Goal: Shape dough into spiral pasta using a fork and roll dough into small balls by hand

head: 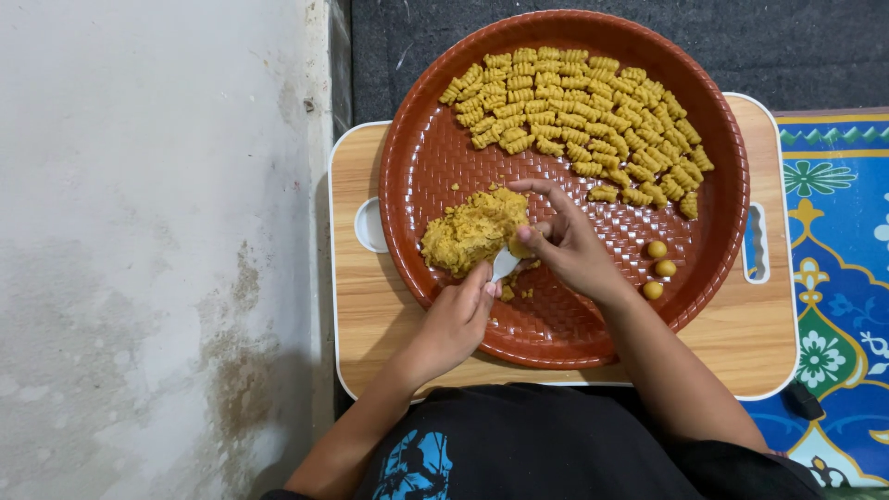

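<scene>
A round brown woven-pattern tray (435, 167) rests on a small wooden lap table (370, 306). A lump of yellow dough (472, 230) lies at the tray's left. My left hand (458, 319) grips a small white spoon-like tool (505, 264) at the dough's lower right edge. My right hand (565, 243) pinches a small piece of dough against that tool. Several ridged, shaped dough pieces (579, 116) lie in rows across the tray's far half. Three small dough balls (659, 269) sit at the right.
A pale stained wall or floor surface (157, 250) lies to the left. A blue patterned mat (838, 287) lies to the right, a dark mat (806, 46) beyond the table. My dark shirt (546, 444) fills the near edge.
</scene>
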